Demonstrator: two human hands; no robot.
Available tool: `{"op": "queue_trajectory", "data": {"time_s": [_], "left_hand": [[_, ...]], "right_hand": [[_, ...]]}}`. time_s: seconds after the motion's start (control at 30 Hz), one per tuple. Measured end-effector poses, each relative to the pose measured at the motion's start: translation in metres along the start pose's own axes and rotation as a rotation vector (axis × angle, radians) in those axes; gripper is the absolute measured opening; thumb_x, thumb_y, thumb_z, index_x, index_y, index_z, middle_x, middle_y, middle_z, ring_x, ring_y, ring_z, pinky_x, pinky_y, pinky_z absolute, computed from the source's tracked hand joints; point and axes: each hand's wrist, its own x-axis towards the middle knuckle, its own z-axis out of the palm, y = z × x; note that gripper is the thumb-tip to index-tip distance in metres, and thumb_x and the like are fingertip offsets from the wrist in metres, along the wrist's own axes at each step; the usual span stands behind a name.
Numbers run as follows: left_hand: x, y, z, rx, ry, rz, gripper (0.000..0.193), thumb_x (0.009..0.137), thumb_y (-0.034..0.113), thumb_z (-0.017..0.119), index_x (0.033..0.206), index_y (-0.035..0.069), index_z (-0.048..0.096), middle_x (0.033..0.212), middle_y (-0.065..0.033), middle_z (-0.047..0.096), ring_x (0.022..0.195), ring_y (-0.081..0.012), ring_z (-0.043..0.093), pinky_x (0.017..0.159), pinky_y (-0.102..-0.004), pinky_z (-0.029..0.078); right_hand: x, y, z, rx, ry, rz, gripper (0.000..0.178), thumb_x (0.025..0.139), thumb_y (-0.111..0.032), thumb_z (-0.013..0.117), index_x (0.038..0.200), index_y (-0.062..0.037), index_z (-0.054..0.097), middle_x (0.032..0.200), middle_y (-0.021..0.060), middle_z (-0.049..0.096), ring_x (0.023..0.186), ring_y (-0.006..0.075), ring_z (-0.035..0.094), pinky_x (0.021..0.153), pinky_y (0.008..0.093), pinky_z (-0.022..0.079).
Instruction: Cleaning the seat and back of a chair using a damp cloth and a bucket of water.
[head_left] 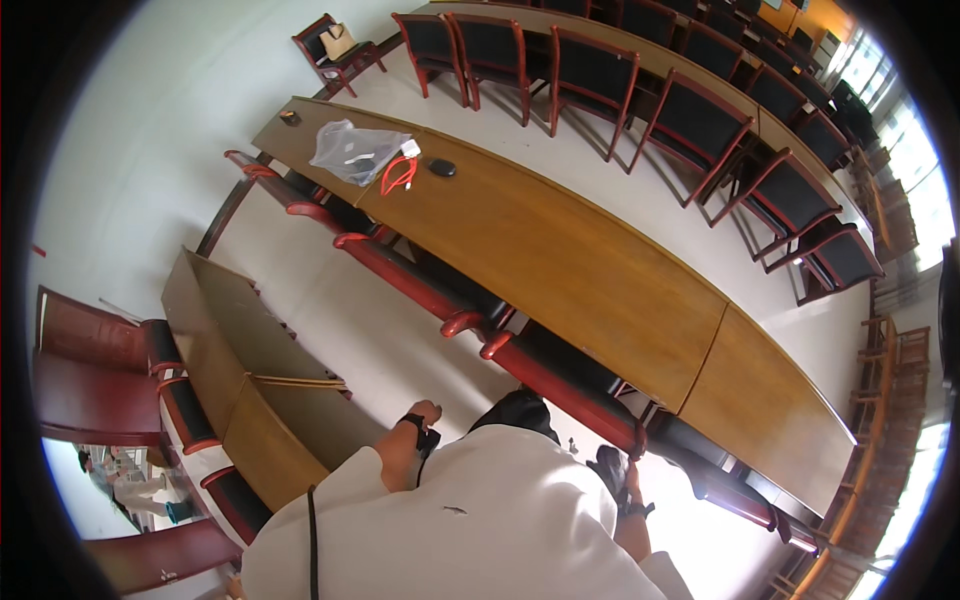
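red-railed chair (565,388): located on my side of the counter (580,270), black padding toward the counter's edge. my right hand (633,482), on the same side of the counter, is near the chair's curled end; a dark grey item (607,462) sits just beside it, and i cannot tell whether the fingers grasp anything. my left hand (427,411), farther from the counter, shows fingers bent inward, nothing visible in them; whether clenched, i cannot tell. step in hand, in my judgement: positioning alongside the chair, no handling confirmed. next move, as assessed, calls for body clearance past the chair's rail.
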Motion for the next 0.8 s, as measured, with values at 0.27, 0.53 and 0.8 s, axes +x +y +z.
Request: {"op": "queue_trajectory", "data": {"time_s": [0.27, 0.53, 0.8], "left_hand": [[-0.019, 0.005, 0.024, 0.297, 0.144, 0.391, 0.039, 0.092, 0.031, 0.047, 0.094, -0.002, 0.068, 0.095, -0.0248, 0.068, 0.086, -0.0405, 0.066, 0.083, -0.0493, 0.051], [0.028, 0.062, -0.142, -0.931, 0.476, 0.280, 0.085, 0.085, 0.066, 0.056, 0.133, -0.003, 0.043, 0.112, -0.0217, 0.062, 0.095, -0.0340, 0.065, 0.076, -0.0431, 0.054], [0.069, 0.095, -0.230, -1.424, 0.284, 0.091, 0.090, 0.077, 0.055, 0.074, 0.134, -0.007, 0.046, 0.129, -0.0260, 0.054, 0.117, -0.0432, 0.054, 0.087, -0.0525, 0.053]], "right_hand": [[-0.006, 0.076, -0.029, -0.411, -0.042, -0.023, 0.048, 0.097, -0.046, 0.043, 0.119, -0.0082, 0.064, 0.108, 0.0094, 0.067, 0.093, 0.0238, 0.060, 0.080, 0.0399, 0.049], [-0.049, 0.151, -0.013, -1.135, 0.049, -0.294, 0.038, 0.094, -0.036, 0.046, 0.111, -0.0116, 0.070, 0.114, 0.0145, 0.068, 0.106, 0.0294, 0.062, 0.093, 0.0386, 0.048], [-0.136, 0.179, 0.091, -0.749, -0.001, -0.497, 0.049, 0.101, -0.033, 0.034, 0.118, 0.0018, 0.064, 0.114, 0.0138, 0.068, 0.108, 0.0270, 0.061, 0.095, 0.0361, 0.047]]}}
